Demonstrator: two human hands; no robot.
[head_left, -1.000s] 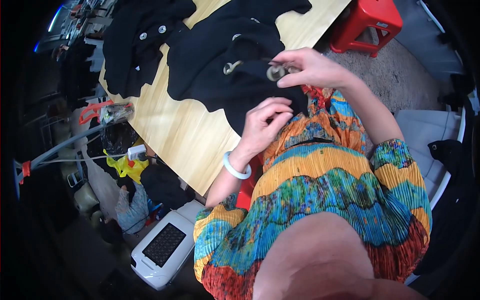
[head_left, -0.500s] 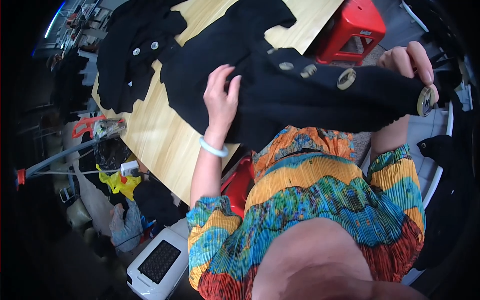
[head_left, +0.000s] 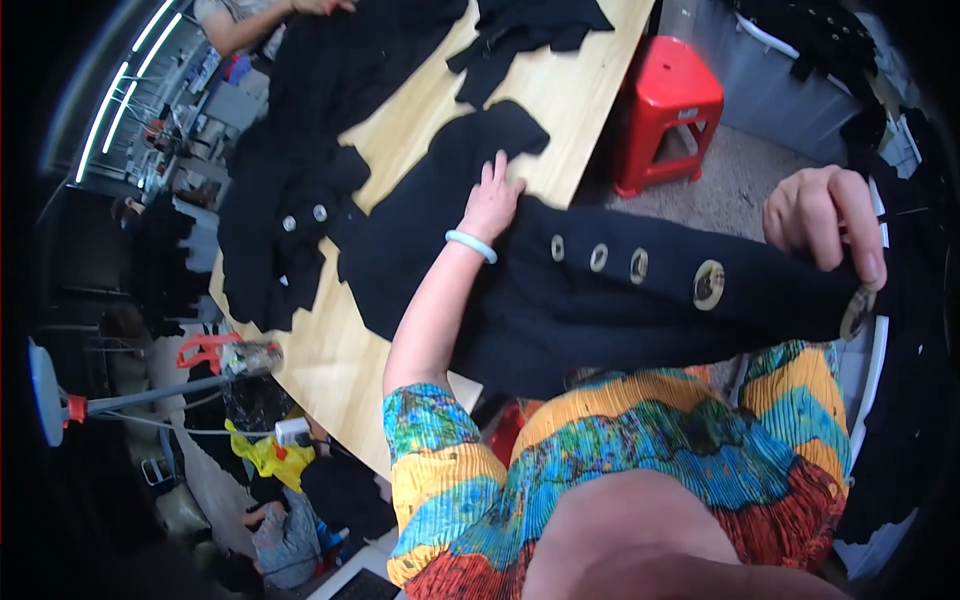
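A black garment (head_left: 590,320) with a row of several large brown-and-cream buttons (head_left: 709,285) stretches from the table to the right. My right hand (head_left: 825,220) is closed on its right end, fingertips just above the last button (head_left: 857,312). That end hangs off the table, pulled out fairly straight. My left hand (head_left: 490,203), a pale bangle (head_left: 471,245) on its wrist, lies on the garment near the table's far edge. Its fingers are stretched and apart, holding nothing.
More black garments (head_left: 290,180) cover the left of the wooden table (head_left: 325,345). Another person's arm (head_left: 250,28) reaches in at far left. A red stool (head_left: 668,110) stands beyond the table's right edge. A metal arm (head_left: 160,393) and a yellow bag (head_left: 272,455) are at left.
My left hand has moved farther forward over the garment and spread its fingers. The button row now faces up more fully. The view has shifted, bringing another person's arm in.
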